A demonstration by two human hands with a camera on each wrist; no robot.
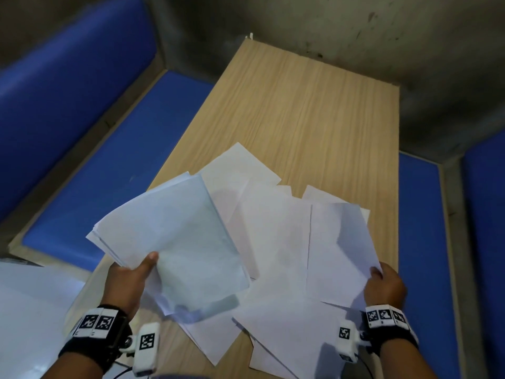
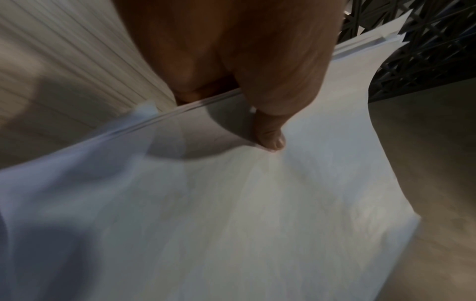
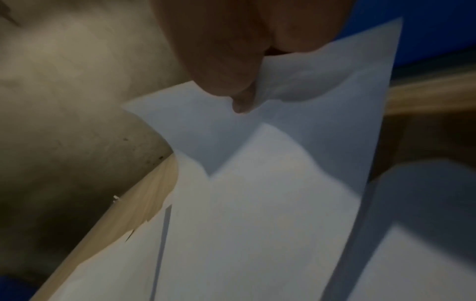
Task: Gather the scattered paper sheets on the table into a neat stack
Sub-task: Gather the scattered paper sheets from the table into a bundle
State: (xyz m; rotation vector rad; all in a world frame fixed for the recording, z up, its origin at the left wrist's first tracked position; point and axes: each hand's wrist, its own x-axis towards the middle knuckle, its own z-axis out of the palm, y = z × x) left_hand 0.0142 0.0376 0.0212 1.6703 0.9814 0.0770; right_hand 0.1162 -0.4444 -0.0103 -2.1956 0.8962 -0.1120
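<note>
Grey, stained concrete walls (image 1: 341, 26) are enclosing the booth, with blue padded benches (image 1: 90, 149) lying at 9 and 3 o'clock of a long worktop (image 1: 306, 110) of pale wood-grain laminate. Thin white paper sheets (image 1: 276, 236) are lying overlapped and fanned across its near end. The left hand (image 1: 128, 283) is gripping a lifted sheaf (image 1: 175, 242) at 8 o'clock, thumb on top. The right hand (image 1: 385, 287) is pinching the corner of one sheet (image 1: 341, 250) at 4 o'clock.
</note>
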